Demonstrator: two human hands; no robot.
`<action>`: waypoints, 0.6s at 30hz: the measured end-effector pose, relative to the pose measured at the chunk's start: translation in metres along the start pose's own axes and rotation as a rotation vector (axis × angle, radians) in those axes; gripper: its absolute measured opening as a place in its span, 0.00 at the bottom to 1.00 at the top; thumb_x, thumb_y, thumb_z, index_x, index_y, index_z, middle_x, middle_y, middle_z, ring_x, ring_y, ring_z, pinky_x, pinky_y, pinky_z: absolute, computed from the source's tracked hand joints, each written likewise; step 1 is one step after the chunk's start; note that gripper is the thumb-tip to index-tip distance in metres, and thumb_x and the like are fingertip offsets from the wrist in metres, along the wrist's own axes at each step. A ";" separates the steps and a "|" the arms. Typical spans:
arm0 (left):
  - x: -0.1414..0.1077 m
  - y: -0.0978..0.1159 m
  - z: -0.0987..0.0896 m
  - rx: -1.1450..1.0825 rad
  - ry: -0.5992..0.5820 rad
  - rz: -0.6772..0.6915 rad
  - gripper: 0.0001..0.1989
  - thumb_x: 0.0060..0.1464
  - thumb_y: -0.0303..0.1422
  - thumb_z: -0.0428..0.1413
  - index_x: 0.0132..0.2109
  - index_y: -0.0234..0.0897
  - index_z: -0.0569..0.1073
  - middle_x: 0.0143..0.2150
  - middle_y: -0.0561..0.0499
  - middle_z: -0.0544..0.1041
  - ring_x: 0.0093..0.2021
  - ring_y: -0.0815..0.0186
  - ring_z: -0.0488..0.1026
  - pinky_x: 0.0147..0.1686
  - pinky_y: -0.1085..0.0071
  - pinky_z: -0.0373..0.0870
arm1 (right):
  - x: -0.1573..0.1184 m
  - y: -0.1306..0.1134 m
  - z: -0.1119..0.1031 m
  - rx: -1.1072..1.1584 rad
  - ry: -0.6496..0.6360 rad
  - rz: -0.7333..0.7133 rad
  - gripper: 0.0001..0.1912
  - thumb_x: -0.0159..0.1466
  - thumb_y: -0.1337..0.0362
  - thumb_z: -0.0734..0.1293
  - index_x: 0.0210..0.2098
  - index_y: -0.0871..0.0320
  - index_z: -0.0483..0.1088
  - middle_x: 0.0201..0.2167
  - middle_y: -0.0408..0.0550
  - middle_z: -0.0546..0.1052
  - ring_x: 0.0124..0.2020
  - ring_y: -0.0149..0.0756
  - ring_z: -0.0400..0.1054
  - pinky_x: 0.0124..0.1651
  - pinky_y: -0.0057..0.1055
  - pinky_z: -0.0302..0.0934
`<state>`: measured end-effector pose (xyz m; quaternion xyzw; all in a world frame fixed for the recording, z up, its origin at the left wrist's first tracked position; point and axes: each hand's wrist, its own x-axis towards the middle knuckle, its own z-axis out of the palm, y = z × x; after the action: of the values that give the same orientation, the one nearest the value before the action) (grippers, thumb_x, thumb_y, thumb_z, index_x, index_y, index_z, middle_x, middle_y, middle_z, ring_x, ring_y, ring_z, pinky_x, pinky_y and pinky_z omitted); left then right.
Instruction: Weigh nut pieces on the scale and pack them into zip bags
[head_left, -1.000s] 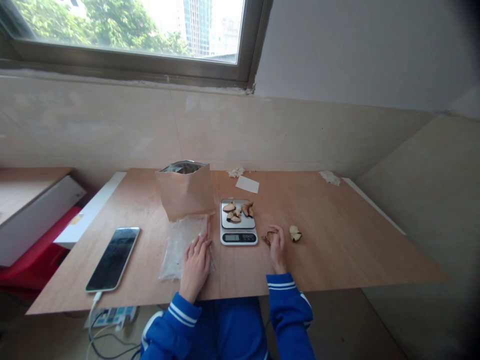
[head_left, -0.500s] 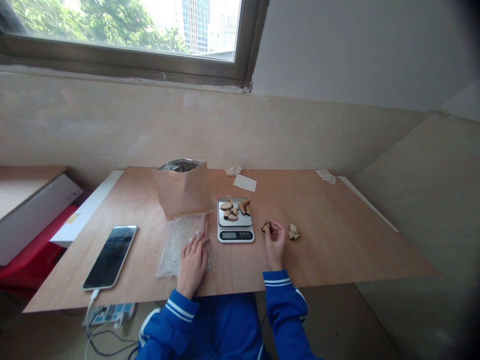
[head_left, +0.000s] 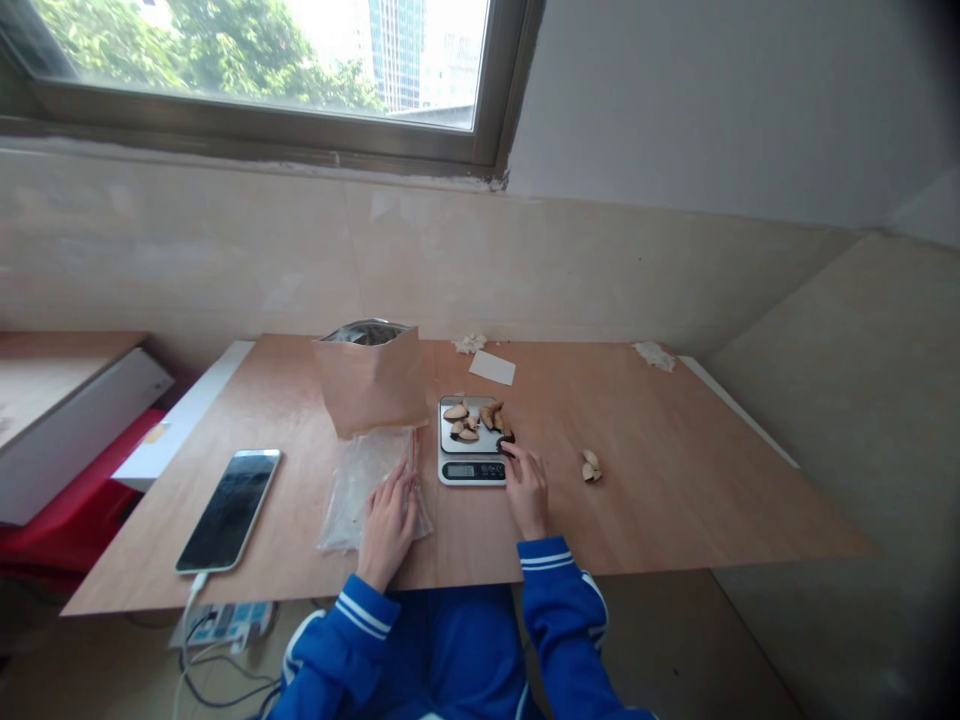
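Note:
Several pale-brown dried pieces [head_left: 463, 428], like mushroom slices, lie on the steel plate of a small white scale [head_left: 451, 471]. At the plate's lower right corner my right hand [head_left: 527, 490] pinches a dark-edged piece [head_left: 505, 443]. My left hand [head_left: 388, 520] rests with its fingers spread on a clear plastic bag [head_left: 349, 500], left of the scale. Behind that bag stands an open brown pouch [head_left: 371, 385] with a silvery lining. Another pale piece [head_left: 592, 467] lies on the table to the right of my right hand.
A phone [head_left: 231, 512] with a white cable lies at the left of the wooden table [head_left: 675, 500]. Behind the scale are a white card [head_left: 493, 368] and a crumpled white scrap [head_left: 470, 344]. A second scrap [head_left: 654, 356] lies at the back right.
My right hand has moved left from the bare table to the scale's corner, carrying the dark-edged piece. My left hand stays on the plastic bag. The view has shifted slightly.

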<state>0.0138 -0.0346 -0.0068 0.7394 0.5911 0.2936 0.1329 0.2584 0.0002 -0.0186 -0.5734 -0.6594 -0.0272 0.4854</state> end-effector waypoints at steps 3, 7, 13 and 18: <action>-0.001 0.000 0.001 -0.001 0.012 0.009 0.17 0.64 0.31 0.42 0.55 0.38 0.68 0.65 0.41 0.64 0.63 0.58 0.63 0.57 0.55 0.61 | 0.000 0.004 -0.001 -0.090 0.039 -0.004 0.13 0.68 0.68 0.58 0.45 0.56 0.72 0.40 0.50 0.78 0.42 0.40 0.68 0.49 0.38 0.62; -0.004 0.009 -0.006 0.027 0.093 0.058 0.17 0.64 0.30 0.43 0.56 0.39 0.68 0.65 0.42 0.63 0.66 0.57 0.58 0.60 0.53 0.55 | -0.012 0.030 -0.005 -0.215 0.078 0.092 0.15 0.67 0.69 0.55 0.43 0.58 0.72 0.39 0.53 0.78 0.41 0.43 0.67 0.47 0.41 0.60; 0.043 0.048 -0.073 -0.021 0.407 0.139 0.15 0.62 0.30 0.46 0.55 0.41 0.68 0.61 0.43 0.69 0.59 0.58 0.66 0.55 0.60 0.60 | -0.025 0.055 -0.006 -0.213 0.007 0.164 0.13 0.64 0.69 0.56 0.39 0.59 0.72 0.40 0.54 0.75 0.43 0.44 0.65 0.47 0.43 0.59; 0.144 0.058 -0.133 0.012 0.629 0.112 0.16 0.62 0.30 0.45 0.55 0.38 0.69 0.57 0.44 0.72 0.59 0.60 0.65 0.60 0.60 0.54 | -0.023 0.050 -0.004 -0.179 0.053 0.185 0.13 0.64 0.68 0.55 0.41 0.59 0.71 0.43 0.56 0.73 0.47 0.45 0.64 0.51 0.45 0.57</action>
<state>0.0002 0.0666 0.1696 0.6446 0.5633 0.5111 -0.0769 0.2973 -0.0020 -0.0584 -0.6717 -0.5858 -0.0560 0.4500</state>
